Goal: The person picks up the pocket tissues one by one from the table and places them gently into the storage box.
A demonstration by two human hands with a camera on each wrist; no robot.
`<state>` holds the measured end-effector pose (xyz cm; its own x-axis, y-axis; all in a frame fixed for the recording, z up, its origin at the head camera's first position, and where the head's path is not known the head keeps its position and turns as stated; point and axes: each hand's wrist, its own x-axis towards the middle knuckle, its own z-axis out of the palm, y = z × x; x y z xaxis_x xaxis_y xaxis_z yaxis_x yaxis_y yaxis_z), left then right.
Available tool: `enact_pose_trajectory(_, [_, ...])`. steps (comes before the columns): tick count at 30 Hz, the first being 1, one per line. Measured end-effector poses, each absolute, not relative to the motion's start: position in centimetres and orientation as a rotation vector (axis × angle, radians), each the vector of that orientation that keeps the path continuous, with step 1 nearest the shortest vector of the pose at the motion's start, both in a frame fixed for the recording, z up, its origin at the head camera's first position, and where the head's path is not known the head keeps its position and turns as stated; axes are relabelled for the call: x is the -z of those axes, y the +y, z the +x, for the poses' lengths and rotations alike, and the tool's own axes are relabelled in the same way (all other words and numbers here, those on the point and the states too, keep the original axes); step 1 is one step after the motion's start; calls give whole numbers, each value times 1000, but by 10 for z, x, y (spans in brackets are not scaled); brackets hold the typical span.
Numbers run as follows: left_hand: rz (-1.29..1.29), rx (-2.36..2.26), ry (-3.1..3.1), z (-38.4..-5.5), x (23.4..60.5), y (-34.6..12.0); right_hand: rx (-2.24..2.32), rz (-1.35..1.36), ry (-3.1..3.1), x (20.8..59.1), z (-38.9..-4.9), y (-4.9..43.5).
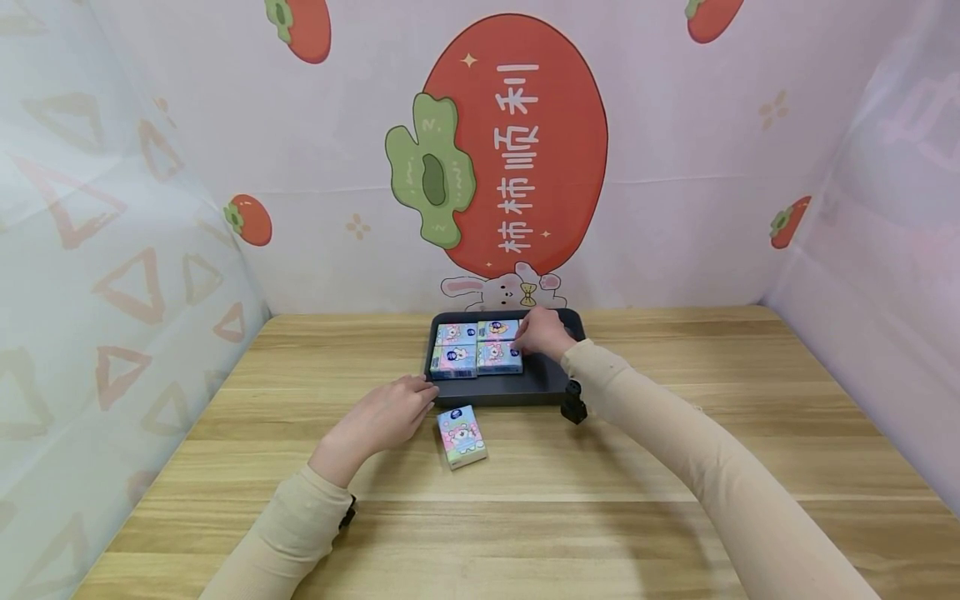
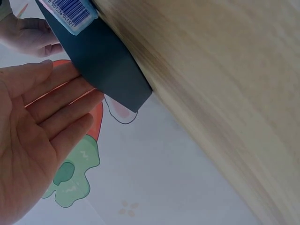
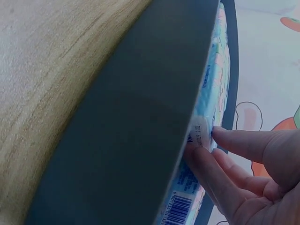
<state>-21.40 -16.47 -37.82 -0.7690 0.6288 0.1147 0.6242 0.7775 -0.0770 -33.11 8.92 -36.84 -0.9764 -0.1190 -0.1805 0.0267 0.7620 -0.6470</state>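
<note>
Small blue-and-pink tissue packs with cartoon prints lie in two rows in the left part of a dark grey tray. My right hand reaches over the tray and, in the right wrist view, pinches the end of one tissue pack between thumb and fingers. The tray's wall hides that pack's lower part there. With fingers extended, my left hand touches the tray's front left corner; its open palm shows in the left wrist view. Another tissue pack lies face up on the table before the tray.
The wooden table runs back to a printed cloth wall, which stands right behind the tray. Cloth side walls rise along the table's left and right edges. Small black devices sit at both wrists.
</note>
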Motion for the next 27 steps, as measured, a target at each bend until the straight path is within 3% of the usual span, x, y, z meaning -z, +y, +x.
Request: enact_pose_trajectory(27, [-1007,-54,-2829,-214,379,-165,993,-87,2806,370,-324,94])
